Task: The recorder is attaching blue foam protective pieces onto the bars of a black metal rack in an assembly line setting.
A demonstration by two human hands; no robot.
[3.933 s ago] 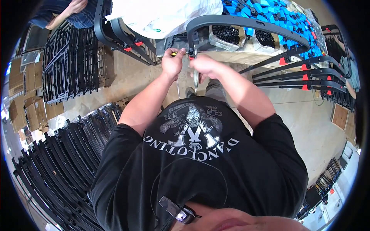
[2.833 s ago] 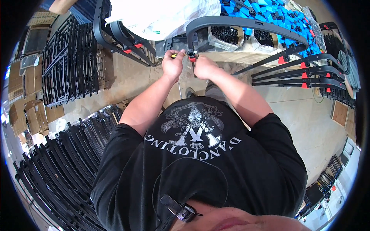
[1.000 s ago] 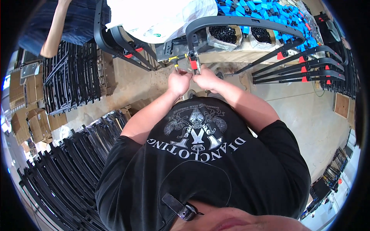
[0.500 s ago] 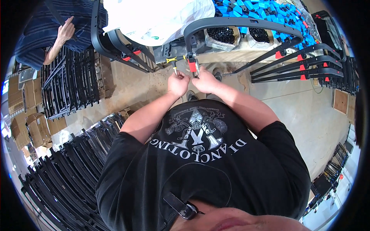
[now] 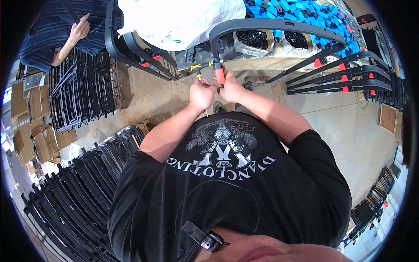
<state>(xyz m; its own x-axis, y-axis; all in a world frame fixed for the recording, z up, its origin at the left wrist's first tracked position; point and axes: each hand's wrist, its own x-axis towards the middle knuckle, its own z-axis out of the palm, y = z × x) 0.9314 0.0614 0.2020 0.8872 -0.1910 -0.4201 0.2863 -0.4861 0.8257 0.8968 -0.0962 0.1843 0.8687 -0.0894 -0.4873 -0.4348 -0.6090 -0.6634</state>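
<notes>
My left hand (image 5: 202, 94) is closed around a tool with a T-shaped yellow-and-black head (image 5: 201, 67); a thin metal shaft shows below the fist. Right beside it, my right hand (image 5: 232, 90) closes on the lower end of a curved black tube frame (image 5: 273, 22), at its red plastic piece (image 5: 219, 76). The fingertips of both hands nearly meet under that end. What lies between them is hidden.
Ahead stands a workbench (image 5: 266, 64) with boxes of small black parts (image 5: 254, 40) and a heap of blue pieces (image 5: 301, 15). More black frames (image 5: 349, 78) lean at right. Stacked black bars (image 5: 74, 192) lie at lower left. A co-worker's hand (image 5: 80, 29) is at upper left.
The red piece has turned and shows more of its face, and a shiny metal part beside it is out of sight. My left fist has shifted slightly with the tool.
</notes>
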